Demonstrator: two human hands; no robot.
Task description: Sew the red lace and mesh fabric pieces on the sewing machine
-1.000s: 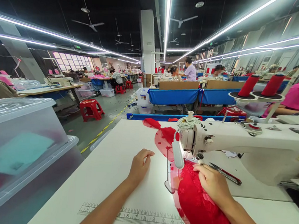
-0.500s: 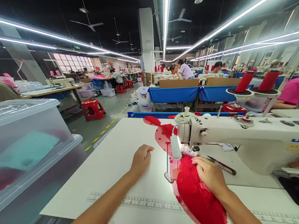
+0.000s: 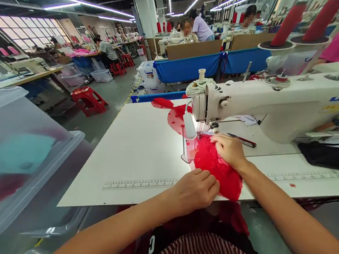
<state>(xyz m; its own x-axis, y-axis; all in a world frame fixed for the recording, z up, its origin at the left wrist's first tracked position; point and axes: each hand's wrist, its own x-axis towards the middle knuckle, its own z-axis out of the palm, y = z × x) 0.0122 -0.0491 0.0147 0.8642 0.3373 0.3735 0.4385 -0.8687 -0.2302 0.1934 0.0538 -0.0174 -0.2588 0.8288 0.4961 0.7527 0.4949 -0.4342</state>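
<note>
A red lace fabric piece lies under the needle of a white sewing machine on the white table. My right hand rests on the lace close to the presser foot, fingers curled down onto it. At the table's front edge, my left hand is closed on the near end of the lace. More red lace trails out behind the machine head. Red-handled scissors lie just right of my right hand.
Clear plastic bins stand at my left. A printed ruler runs along the table front. Red thread cones stand behind the machine. Other people work at far tables; a red stool stands in the aisle.
My left hand left the bare table and came back right to the front edge, closing on the lace. The view tipped downward, showing my lap. My right hand stayed on the fabric.
</note>
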